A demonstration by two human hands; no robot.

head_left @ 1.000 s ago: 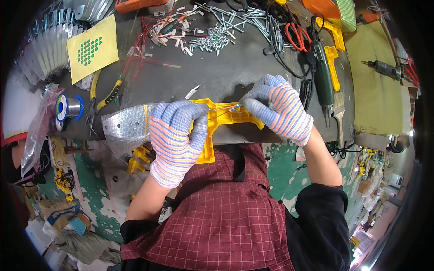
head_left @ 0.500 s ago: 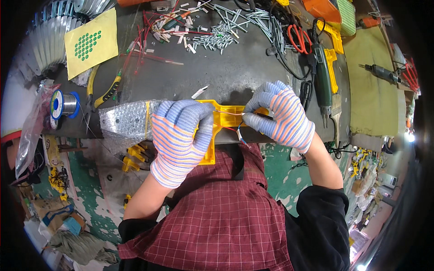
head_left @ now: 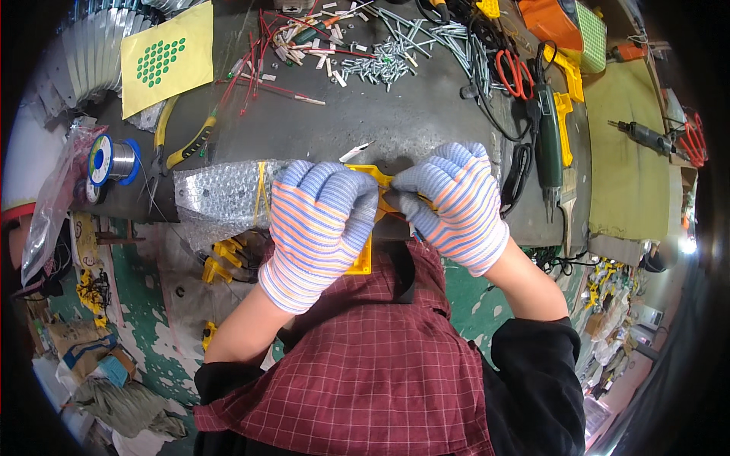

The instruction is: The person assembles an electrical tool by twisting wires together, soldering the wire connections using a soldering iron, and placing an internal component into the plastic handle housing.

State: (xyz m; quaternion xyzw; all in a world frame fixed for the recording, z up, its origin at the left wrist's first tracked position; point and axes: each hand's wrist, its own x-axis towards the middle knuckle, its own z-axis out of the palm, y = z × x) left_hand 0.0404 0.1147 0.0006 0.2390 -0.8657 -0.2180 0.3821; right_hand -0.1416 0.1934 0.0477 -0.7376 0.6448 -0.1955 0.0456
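My left hand (head_left: 323, 228), in a blue, orange and white striped glove, is closed in a pinch over a yellow plastic housing (head_left: 362, 262). My right hand (head_left: 460, 209), gloved alike, pinches just to the right of it. A thin wire (head_left: 385, 190) runs between the two sets of fingertips, which are close together. Its ends are hidden by the gloves. Below my right fingers, short red, white and blue wire ends (head_left: 414, 232) stick out. The housing lies at the near edge of the bench, mostly covered by my hands.
Bubble wrap (head_left: 220, 199) lies left of my left hand, with yellow-handled pliers (head_left: 190, 144) and a solder spool (head_left: 114, 161) beyond. Screws (head_left: 384, 70) and red wires (head_left: 262, 57) are piled at the back. At right are a green power tool (head_left: 549, 144), a brush (head_left: 568, 199) and red-handled scissors (head_left: 515, 74).
My hands have come closer together, the right moving left and the left slightly right. Less of the wire and housing shows between them. The whole view has shifted a little.
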